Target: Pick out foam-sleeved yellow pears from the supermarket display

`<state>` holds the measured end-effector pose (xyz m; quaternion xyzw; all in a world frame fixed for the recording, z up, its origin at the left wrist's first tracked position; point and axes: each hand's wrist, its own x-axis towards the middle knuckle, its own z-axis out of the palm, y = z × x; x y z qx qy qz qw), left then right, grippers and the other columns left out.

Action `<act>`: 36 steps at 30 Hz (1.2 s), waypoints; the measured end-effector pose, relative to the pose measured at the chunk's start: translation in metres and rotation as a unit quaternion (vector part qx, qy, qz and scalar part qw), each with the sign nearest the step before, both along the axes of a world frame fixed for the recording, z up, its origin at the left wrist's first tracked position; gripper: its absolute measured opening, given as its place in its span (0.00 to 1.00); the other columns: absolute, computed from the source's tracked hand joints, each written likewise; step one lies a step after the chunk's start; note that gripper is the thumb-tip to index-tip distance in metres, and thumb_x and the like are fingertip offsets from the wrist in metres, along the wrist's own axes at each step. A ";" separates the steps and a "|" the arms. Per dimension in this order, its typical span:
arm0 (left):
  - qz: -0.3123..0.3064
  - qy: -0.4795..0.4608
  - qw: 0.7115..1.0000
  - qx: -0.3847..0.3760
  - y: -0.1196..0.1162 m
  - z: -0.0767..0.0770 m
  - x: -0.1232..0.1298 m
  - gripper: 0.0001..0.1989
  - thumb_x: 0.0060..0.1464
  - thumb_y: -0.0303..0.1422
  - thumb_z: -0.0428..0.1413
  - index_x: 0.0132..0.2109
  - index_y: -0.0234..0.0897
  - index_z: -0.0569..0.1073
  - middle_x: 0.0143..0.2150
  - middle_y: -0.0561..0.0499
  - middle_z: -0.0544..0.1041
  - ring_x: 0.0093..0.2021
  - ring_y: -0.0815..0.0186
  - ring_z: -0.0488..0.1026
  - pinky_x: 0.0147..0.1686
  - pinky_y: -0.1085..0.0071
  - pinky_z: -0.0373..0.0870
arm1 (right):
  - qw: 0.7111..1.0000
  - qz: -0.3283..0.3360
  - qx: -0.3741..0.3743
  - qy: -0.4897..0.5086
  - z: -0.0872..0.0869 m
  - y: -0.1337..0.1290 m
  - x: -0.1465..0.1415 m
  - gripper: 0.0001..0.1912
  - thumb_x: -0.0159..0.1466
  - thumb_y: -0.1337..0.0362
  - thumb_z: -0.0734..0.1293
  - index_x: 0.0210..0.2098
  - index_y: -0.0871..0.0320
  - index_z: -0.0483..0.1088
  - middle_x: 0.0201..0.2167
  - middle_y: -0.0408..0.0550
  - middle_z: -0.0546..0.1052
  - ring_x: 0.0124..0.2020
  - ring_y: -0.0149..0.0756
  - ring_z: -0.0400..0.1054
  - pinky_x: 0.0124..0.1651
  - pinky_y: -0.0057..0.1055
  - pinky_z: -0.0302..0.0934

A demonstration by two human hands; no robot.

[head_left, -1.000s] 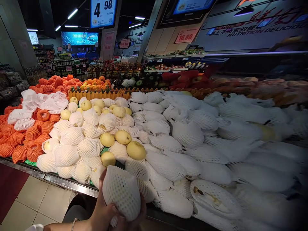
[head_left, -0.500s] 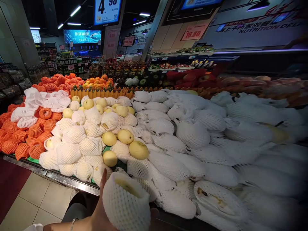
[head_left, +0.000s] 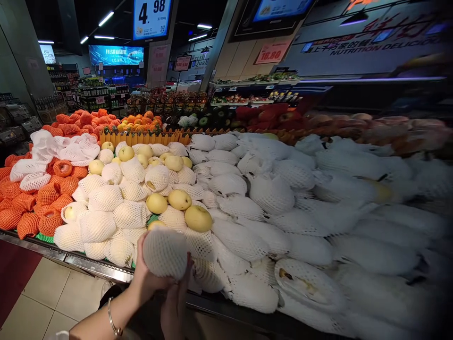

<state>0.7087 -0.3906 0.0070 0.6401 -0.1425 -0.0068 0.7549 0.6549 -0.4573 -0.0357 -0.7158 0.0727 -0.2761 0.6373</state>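
Both my hands hold one pear wrapped in white foam net (head_left: pixel 164 252) just above the front edge of a fruit display. My left hand (head_left: pixel 146 278), with a bracelet on its wrist, cups the wrapped pear from the left and below. My right hand (head_left: pixel 177 300) supports it from underneath with fingers pointing up. Right behind the held pear lie three bare yellow pears (head_left: pixel 179 208) among many net-wrapped pears (head_left: pixel 106 208).
The metal rim of the display stand (head_left: pixel 88 265) runs along the front. Orange-netted fruit (head_left: pixel 33 198) lies at the left, larger white-netted fruit (head_left: pixel 276 222) fills the right. A yellow picket divider (head_left: pixel 141 139), shop shelves and a price sign (head_left: pixel 151 18) stand behind. Tiled floor (head_left: pixel 46 297) lies below left.
The wrapped pear was low and close to me with its open end showing; now both hands have lifted it forward to the display's front edge and turned it.
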 end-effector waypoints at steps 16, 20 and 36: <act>-0.101 -0.264 0.858 0.429 -0.023 0.003 0.068 0.40 0.45 0.32 0.64 0.64 0.39 0.59 0.61 0.35 0.65 0.61 0.43 0.66 0.55 0.48 0.71 | 0.982 -0.105 -0.154 -0.038 -0.001 -0.045 0.024 0.26 0.69 0.57 0.58 0.66 0.42 0.55 0.69 0.48 0.53 0.70 0.53 0.45 0.68 0.65 0.42; -0.113 -0.278 0.840 0.452 -0.024 0.001 0.066 0.45 0.49 0.34 0.62 0.68 0.32 0.47 0.66 0.32 0.61 0.68 0.45 0.58 0.66 0.48 0.60 | 0.965 -0.113 -0.232 -0.046 -0.017 -0.048 0.029 0.27 0.70 0.59 0.56 0.67 0.35 0.50 0.71 0.44 0.47 0.71 0.55 0.39 0.65 0.71 0.40; -0.097 -0.216 0.915 0.327 0.073 0.042 0.056 0.33 0.60 0.40 0.53 0.69 0.41 0.54 0.72 0.39 0.53 0.72 0.52 0.51 0.69 0.49 0.54 | 0.846 -0.194 -0.476 -0.139 -0.036 -0.053 0.054 0.32 0.70 0.63 0.54 0.71 0.55 0.41 0.68 0.60 0.52 0.70 0.61 0.41 0.63 0.69 0.49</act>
